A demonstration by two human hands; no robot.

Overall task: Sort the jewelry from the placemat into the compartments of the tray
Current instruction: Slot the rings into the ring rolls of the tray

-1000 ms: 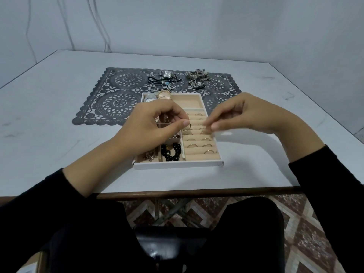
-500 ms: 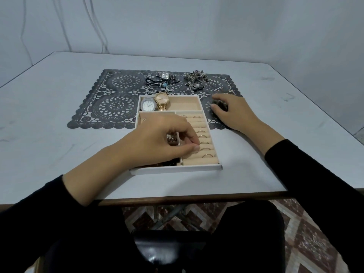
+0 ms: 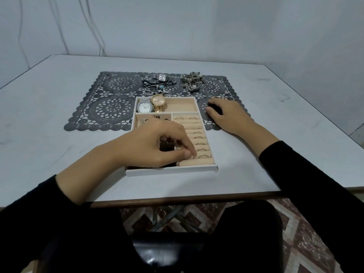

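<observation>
The white tray (image 3: 171, 171) with beige compartments stands in front of me, partly on the dark lace placemat (image 3: 112, 109). A silver watch (image 3: 144, 107) and a gold watch (image 3: 158, 101) lie in its back compartment. Several rings sit in the ring rows (image 3: 197, 133) on the right. My left hand (image 3: 155, 146) hovers over the tray, thumb and forefinger pinched at a near ring row; the ring between them is hidden. My right hand (image 3: 226, 115) rests palm down on the placemat right of the tray, fingers apart. It holds nothing that I can see.
On the placemat behind the tray lie a square silver watch (image 3: 162, 77), a black cord bracelet (image 3: 157, 84), a charm bangle (image 3: 155, 91) and a heap of silver chains (image 3: 192, 81). The table's front edge (image 3: 177, 200) is close to my lap.
My left hand came down from mid-air to the near ring rows with a ring. My right hand left it and settled on the placemat right of the tray.
</observation>
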